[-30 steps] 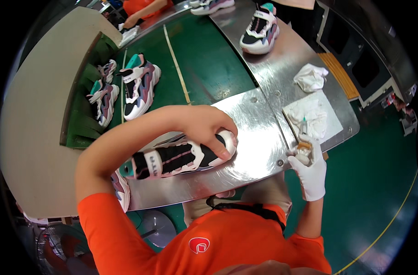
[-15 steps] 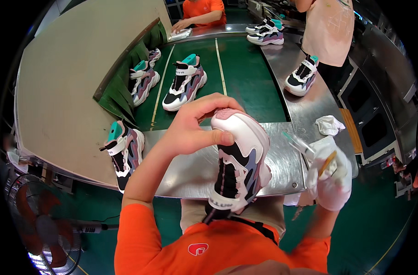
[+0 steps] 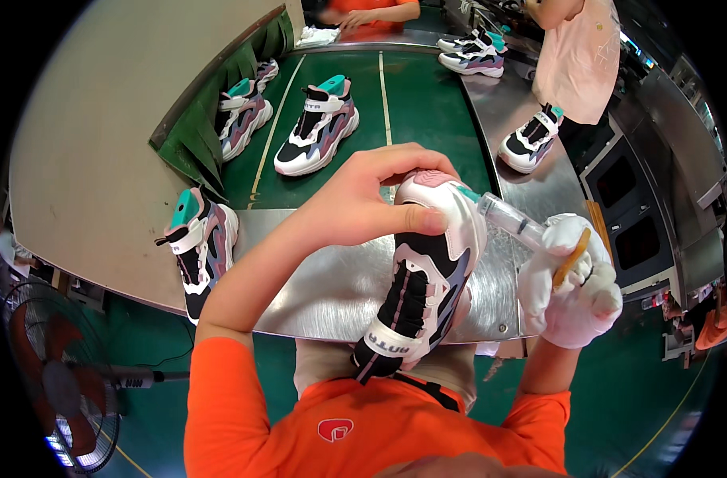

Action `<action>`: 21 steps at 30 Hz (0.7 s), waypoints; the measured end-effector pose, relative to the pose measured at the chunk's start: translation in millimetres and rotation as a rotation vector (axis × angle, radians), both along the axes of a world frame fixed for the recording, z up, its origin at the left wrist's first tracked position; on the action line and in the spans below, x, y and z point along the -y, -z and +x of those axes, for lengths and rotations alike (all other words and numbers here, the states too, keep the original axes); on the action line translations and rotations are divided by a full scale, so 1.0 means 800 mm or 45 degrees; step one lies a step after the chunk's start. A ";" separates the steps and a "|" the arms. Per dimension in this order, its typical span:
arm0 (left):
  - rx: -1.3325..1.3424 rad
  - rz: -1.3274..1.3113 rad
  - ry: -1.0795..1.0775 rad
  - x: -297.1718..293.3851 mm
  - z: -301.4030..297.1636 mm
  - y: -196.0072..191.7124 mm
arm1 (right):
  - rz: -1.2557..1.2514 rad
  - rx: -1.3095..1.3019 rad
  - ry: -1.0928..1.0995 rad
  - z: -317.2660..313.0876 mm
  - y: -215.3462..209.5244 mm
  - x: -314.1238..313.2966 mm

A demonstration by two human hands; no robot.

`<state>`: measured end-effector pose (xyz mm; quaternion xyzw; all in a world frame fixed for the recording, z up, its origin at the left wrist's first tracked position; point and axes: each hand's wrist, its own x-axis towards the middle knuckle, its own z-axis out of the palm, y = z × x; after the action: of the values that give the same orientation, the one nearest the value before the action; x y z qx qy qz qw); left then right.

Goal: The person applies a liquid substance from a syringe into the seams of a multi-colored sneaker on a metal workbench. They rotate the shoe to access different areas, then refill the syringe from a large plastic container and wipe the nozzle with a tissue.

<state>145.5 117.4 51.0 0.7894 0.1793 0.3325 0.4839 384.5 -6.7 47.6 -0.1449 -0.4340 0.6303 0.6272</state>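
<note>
Compared with half a second earlier, the view has moved in closer: the sneaker (image 3: 427, 263) now fills the middle of the picture and stands steeper, toe up and heel down toward the person's chest, above the near edge of the steel worktable (image 3: 316, 279). A full second back it lay flat on that table under the left hand.

The left hand (image 3: 363, 199), bare, is curled over the toe of the sneaker, the fingers wrapping the white toe cap from the left and the thumb pressed along its side, so it grips the shoe firmly. The right hand (image 3: 574, 291), in a white glove, is closed around a clear syringe-like applicator (image 3: 511, 223) whose tip touches the shoe's upper right edge near the toe; it has risen to meet the shoe since the earlier frame. An orange stick (image 3: 572, 256) is tucked in the same gloved fist.

On the green conveyor belt (image 3: 411, 103) beyond, other sneakers (image 3: 316, 127) stand well apart from the hands.
</note>
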 end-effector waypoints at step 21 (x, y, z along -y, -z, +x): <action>0.218 -0.306 -0.188 -0.006 -0.019 0.035 | -0.197 0.381 0.074 -0.007 -0.008 -0.016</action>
<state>130.0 122.6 23.3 0.6793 0.2335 0.4093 0.5626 379.1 5.8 54.3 -0.2974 -0.4685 0.6148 0.5603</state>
